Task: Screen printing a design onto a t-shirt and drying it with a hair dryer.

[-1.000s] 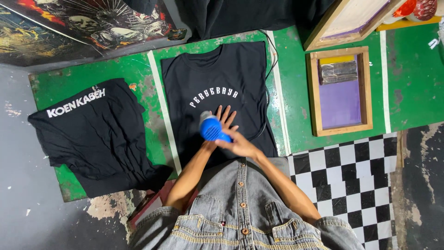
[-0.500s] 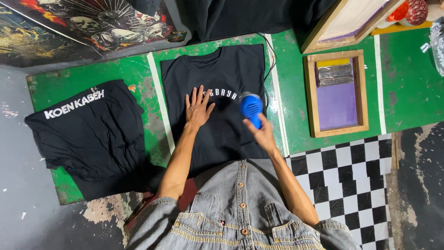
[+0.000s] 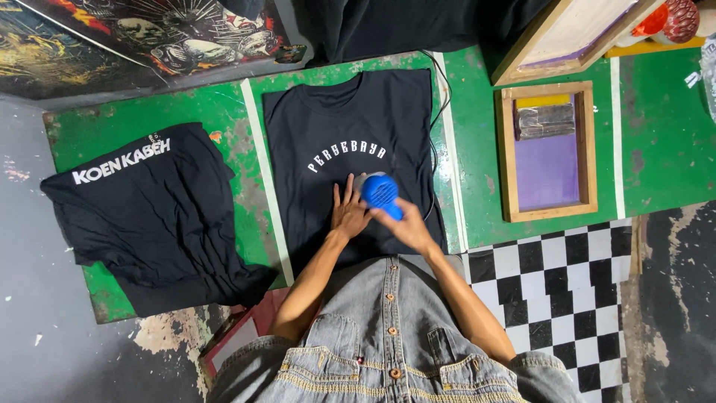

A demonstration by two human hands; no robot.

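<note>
moved: both hands are lower on the shirt than half a second ago. the dryer went from the right end of the white letters to under them, and the left hand slid down too.
right hand [image 3: 409,227]: fingers wrapped tight round the blue dryer [image 3: 381,193], which sits just past the fingertips.
left hand [image 3: 349,213]: open and flat on the shirt [image 3: 347,119], fingers a bit spread. the dryer is just beside them, almost touching.
shirt: black, spread flat on the green table [image 3: 656,149]. curved white letters sit just above both sets of fingers.
cord [image 3: 435,112]: thin and black, along the shirt's right edge, up and right of the right fingers.
other shirt [image 3: 149,216]: black, crumpled, with white letters, well off to the left of the left fingers.
frame [image 3: 548,149]: wood, with a purple screen and a yellow strip, well off to the right of the right fingers.
floor [image 3: 559,291]: black and white squares, down and right of the right hand.
</note>
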